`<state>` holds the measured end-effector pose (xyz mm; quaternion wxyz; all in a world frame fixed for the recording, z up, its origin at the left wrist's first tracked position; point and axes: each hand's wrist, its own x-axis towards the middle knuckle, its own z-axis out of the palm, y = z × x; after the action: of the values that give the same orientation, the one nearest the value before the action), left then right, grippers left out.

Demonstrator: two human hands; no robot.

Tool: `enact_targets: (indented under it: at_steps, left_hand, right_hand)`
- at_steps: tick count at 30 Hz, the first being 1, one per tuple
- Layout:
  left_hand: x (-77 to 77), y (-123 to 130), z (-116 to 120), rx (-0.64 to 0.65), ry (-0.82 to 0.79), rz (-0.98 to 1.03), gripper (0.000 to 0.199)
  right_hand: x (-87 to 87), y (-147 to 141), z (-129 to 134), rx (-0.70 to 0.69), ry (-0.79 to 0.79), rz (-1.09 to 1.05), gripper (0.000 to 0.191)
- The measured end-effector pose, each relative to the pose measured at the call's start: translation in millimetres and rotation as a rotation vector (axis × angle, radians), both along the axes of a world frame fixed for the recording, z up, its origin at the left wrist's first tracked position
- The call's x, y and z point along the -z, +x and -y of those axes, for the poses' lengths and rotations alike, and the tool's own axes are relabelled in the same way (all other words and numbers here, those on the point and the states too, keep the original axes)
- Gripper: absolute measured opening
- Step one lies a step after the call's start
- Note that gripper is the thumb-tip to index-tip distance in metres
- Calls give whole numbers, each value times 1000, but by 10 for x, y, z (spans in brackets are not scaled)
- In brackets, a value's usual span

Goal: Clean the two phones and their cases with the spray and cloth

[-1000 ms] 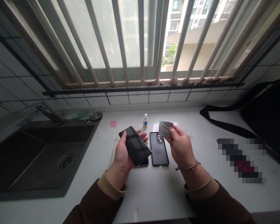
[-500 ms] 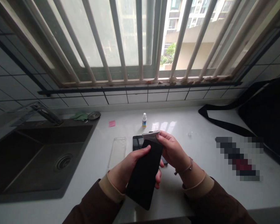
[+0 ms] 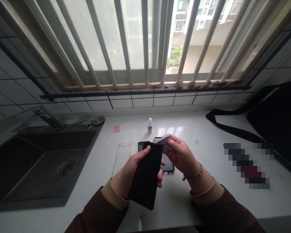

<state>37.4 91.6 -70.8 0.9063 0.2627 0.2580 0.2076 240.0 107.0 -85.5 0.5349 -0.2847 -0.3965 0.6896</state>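
Note:
A flat black phone-shaped slab (image 3: 146, 176) is gripped by my left hand (image 3: 131, 166), its thumb on the face and its fingertips round the right edge. My right hand (image 3: 180, 153) pinches a folded whitish cloth or pad (image 3: 163, 139) at the slab's upper right corner. Behind them on the counter lie a dark device (image 3: 142, 146), partly covered, and another dark phone-like device (image 3: 169, 164). A clear phone case (image 3: 122, 157) lies to the left. Farther back stands a small white-capped bottle (image 3: 149, 125).
A sink (image 3: 70, 191) with a faucet (image 3: 49, 118) is at the left. A pink note (image 3: 116, 129) lies on the counter (image 3: 184, 207). At the right are a black bag (image 3: 276, 119) with its strap and a pixelated patch. A barred window is behind.
The slab has moved slightly left and up with my left hand. My right hand has shifted right, tilting the folded cloth or pad, and more of the device behind now shows.

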Motion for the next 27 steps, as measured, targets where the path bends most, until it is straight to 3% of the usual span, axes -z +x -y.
enact_targets:
  at_steps: [5, 10, 13, 17, 22, 27]
  left_hand:
    - [-28, -6, -27, -58, -6, 25, 63]
    - [12, -13, 9, 73, -28, 31, 70]
    - [55, 2, 10, 91, -39, 44, 71]
    - [113, 12, -51, -18, -10, 75, 70]
    - [113, 20, -109, -208, -46, 38, 68]
    - [78, 94, -124, -452, -108, -38, 68]
  right_hand:
    - [-6, 51, -52, 80, -6, -22, 26]
    - [45, 20, -112, 255, -76, -65, 23]
    - [53, -23, -81, 167, -75, -39, 24]
    - [39, -47, -19, 13, -38, 7, 27]
    - [76, -11, -39, 131, 31, 29, 25]
    - [106, -10, -29, 64, 187, 255, 27]
